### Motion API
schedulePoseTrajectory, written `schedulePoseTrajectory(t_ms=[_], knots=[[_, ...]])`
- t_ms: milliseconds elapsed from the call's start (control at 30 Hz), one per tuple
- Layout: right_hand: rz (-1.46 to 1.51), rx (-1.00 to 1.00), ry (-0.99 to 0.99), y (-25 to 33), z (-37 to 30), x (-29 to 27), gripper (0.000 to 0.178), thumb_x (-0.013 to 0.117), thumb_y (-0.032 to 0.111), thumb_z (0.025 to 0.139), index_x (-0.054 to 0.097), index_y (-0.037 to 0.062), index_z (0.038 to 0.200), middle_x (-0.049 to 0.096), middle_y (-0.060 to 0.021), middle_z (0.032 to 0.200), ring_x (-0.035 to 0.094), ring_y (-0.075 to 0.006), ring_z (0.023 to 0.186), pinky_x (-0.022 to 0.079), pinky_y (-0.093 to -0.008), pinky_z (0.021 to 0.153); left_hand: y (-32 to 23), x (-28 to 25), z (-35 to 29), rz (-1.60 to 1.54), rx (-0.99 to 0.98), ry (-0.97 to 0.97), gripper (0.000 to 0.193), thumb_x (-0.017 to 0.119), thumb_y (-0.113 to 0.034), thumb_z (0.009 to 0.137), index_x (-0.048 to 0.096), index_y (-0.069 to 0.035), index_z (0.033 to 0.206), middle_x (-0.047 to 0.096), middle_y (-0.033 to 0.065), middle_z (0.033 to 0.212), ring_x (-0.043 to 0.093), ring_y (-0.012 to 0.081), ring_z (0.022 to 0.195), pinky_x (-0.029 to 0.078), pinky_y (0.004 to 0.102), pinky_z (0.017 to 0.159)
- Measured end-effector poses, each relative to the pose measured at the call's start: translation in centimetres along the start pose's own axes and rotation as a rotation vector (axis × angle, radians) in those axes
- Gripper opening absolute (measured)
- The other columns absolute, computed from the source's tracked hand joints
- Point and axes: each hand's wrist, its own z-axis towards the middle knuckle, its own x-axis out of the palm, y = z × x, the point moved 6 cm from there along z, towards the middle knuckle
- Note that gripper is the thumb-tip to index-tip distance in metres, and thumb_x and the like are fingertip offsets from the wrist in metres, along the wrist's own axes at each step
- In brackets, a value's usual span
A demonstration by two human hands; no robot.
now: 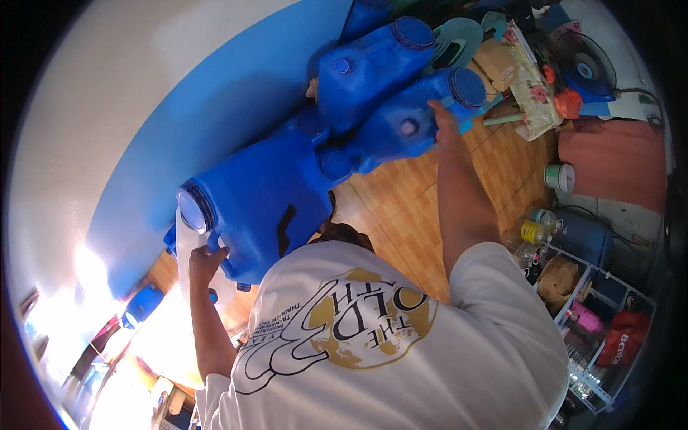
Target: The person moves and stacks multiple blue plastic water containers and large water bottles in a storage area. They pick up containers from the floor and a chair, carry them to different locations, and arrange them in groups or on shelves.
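Several big blue plastic water jugs stand along the wall. My left hand (206, 262) is closed round the handle of the nearest jug (261, 204), below its round screw cap (195, 206). At full reach, my right hand (446, 122) grips the edge of a farther jug (390, 132) beside its large cap (466, 87); its fingers are partly hidden. Behind that one, against the wall, is another blue jug (373, 72). A small pale cap (409, 127) sits on the side of the jug at my right hand. Something white (186, 244) shows behind my left hand.
Wood-look tiles (401, 204) cover the floor. At far right are a fan (585, 68), a flowered cloth (534, 89) and a white tub (560, 178). Plastic bottles (534, 229) and a white wire rack (595, 373) stand on the right. Bright glare covers the lower left.
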Motion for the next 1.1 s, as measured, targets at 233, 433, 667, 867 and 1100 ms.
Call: schedulePoseTrajectory(t_ms=[233, 433, 667, 867, 1100], knots=[[-0.356, -0.38, 0.12, -0.7, -2.6, -0.5, 0.076, 0.075, 0.051, 0.082, 0.055, -0.0007, 0.134, 0.058, -0.0173, 0.133, 0.056, -0.0333, 0.118, 0.043, -0.0435, 0.101, 1.1, 0.7, 0.1, 0.023, -0.019, -0.012, 0.05, 0.079, -0.049, 0.069, 0.065, 0.0, 0.069, 0.063, 0.0154, 0.065, 0.061, 0.0271, 0.062, 0.047, 0.0426, 0.062], [-0.516, -0.638, -0.523, -6.7, -10.1, -1.3, 0.058, 0.073, 0.042, 0.087, 0.06, 0.0026, 0.128, 0.069, -0.0159, 0.109, 0.065, -0.0315, 0.102, 0.05, -0.0436, 0.088, 0.8, 0.6, -0.2, 0.053, 0.095, 0.027, 0.048, 0.079, -0.046, 0.072, 0.063, -0.001, 0.068, 0.058, 0.0084, 0.063, 0.052, 0.0191, 0.059, 0.043, 0.0383, 0.058], [-0.444, -0.886, 0.857, -14.0, -35.7, 20.7, 0.04, 0.066, 0.042, 0.089, 0.072, 0.0027, 0.085, 0.071, -0.0188, 0.088, 0.069, -0.0299, 0.084, 0.053, -0.0408, 0.076, -0.8, 0.1, 0.4, 0.251, 0.218, 0.022, 0.061, 0.075, -0.06, 0.07, 0.062, 0.0, 0.067, 0.065, 0.0212, 0.071, 0.064, 0.0364, 0.069, 0.048, 0.0454, 0.065], [-0.203, 0.067, 0.903, -20.6, -42.6, 29.4, 0.058, 0.068, 0.046, 0.088, 0.055, -0.0015, 0.118, 0.063, -0.0136, 0.102, 0.06, -0.0281, 0.089, 0.048, -0.0412, 0.081, -4.7, -0.8, -1.5, 0.146, 0.417, 0.033, 0.056, 0.082, -0.05, 0.07, 0.065, -0.001, 0.089, 0.068, 0.0243, 0.08, 0.068, 0.0389, 0.08, 0.051, 0.0443, 0.073], [0.361, 0.199, 0.544, -20.7, -35.8, 18.2, 0.03, 0.071, 0.02, 0.086, 0.054, 0.0092, 0.108, 0.058, -0.0059, 0.099, 0.061, -0.0221, 0.084, 0.051, -0.0413, 0.075, -8.8, -5.9, 0.5, 0.067, 0.549, -0.098, 0.077, 0.085, -0.028, 0.07, 0.051, -0.004, 0.135, 0.068, 0.0272, 0.108, 0.067, 0.0411, 0.101, 0.054, 0.0452, 0.085]])
